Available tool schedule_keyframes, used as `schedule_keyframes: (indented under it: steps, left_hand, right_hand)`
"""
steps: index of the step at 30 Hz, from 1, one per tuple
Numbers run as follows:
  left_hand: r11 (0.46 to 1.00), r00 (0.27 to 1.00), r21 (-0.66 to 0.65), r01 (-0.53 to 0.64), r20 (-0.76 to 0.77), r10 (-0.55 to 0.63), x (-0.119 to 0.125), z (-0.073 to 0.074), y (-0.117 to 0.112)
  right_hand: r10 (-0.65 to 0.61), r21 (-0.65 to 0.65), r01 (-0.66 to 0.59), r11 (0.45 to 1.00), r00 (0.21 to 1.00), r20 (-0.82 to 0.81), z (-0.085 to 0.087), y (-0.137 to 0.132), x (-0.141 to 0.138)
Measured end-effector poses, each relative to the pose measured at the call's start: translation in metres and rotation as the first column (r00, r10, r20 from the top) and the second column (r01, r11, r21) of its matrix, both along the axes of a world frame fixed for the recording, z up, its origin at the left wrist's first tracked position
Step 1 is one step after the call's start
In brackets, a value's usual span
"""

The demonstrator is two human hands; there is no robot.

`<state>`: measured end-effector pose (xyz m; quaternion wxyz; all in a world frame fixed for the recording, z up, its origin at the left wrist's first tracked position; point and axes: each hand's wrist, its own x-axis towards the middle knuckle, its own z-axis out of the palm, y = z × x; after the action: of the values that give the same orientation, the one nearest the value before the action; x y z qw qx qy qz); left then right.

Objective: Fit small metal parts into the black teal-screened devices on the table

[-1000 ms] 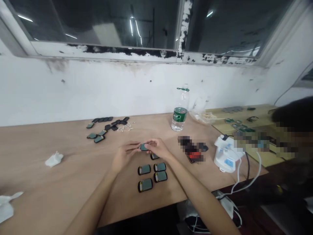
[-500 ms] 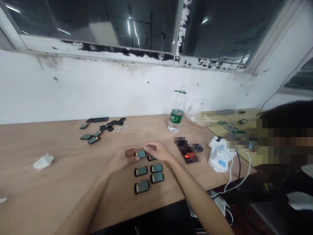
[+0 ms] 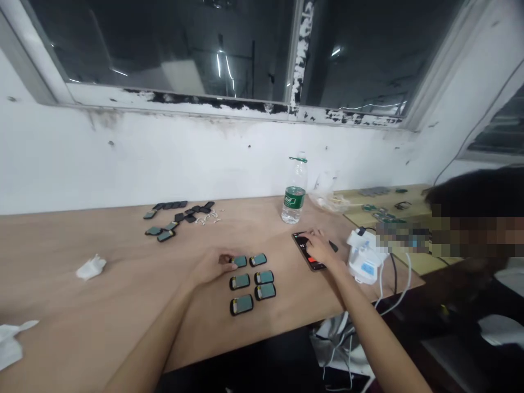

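My left hand rests on the wooden table with its fingertips on a small dark screen module, the top left piece of a two-column grid of several such modules. My right hand lies to the right, its fingers spread flat over a black phone with a lit display.
A pile of more modules lies at the back left. A water bottle stands behind the phone, a white device with cables to its right. Crumpled tissues lie at the left. Another person sits at the right edge.
Both hands held one module above the grid. Now that module lies on the table under my left fingertips, and my right hand has moved right onto the phone.
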<state>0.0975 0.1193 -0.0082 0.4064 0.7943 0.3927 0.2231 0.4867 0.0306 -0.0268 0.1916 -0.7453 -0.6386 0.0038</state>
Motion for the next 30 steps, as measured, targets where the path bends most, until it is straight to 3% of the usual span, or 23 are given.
schedule_keyframes:
  steps: [6, 13, 16, 19, 22, 25, 28, 30]
  left_hand:
    - [0.995, 0.997, 0.056, 0.076, 0.003, -0.077, -0.001, -0.007, 0.003]
    - [0.993, 0.999, 0.110, 0.039, 0.002, -0.040, 0.000, -0.014, 0.009]
    - [0.979, 0.998, 0.193, 0.057, -0.009, -0.056, 0.000, -0.010, 0.008]
    - [0.960, 0.999, 0.280, 0.008, 0.037, -0.019, 0.001, 0.005, -0.003]
    - [0.950, 0.987, 0.301, -0.081, 0.157, 0.034, 0.004, 0.025, -0.029]
    - [0.963, 0.953, 0.223, -0.154, 0.290, 0.086, 0.012, 0.038, -0.075]
    - [0.991, 0.904, 0.052, -0.122, 0.419, 0.089, 0.028, 0.035, -0.130]
    - [0.995, 0.845, -0.099, -0.033, 0.529, 0.081, 0.038, 0.027, -0.163]
  right_hand:
    - [-0.083, 0.075, 0.083, 0.994, 0.997, 0.000, 0.010, -0.025, -0.011]
    - [-0.311, -0.116, 0.323, 0.939, 0.944, 0.112, 0.012, -0.076, -0.046]
    - [-0.330, -0.133, 0.340, 0.931, 0.939, 0.094, 0.014, -0.077, -0.048]
    - [-0.296, -0.115, 0.295, 0.949, 0.955, 0.011, 0.019, -0.075, -0.044]
    - [-0.197, -0.082, 0.187, 0.979, 0.972, -0.131, 0.023, -0.079, -0.046]
    - [-0.172, 0.070, 0.200, 0.977, 0.941, -0.290, 0.027, -0.091, -0.063]
    - [0.040, 0.260, 0.130, 0.957, 0.827, -0.560, 0.036, -0.109, -0.097]
    - [0.207, 0.331, 0.030, 0.943, 0.726, -0.656, 0.045, -0.123, -0.127]
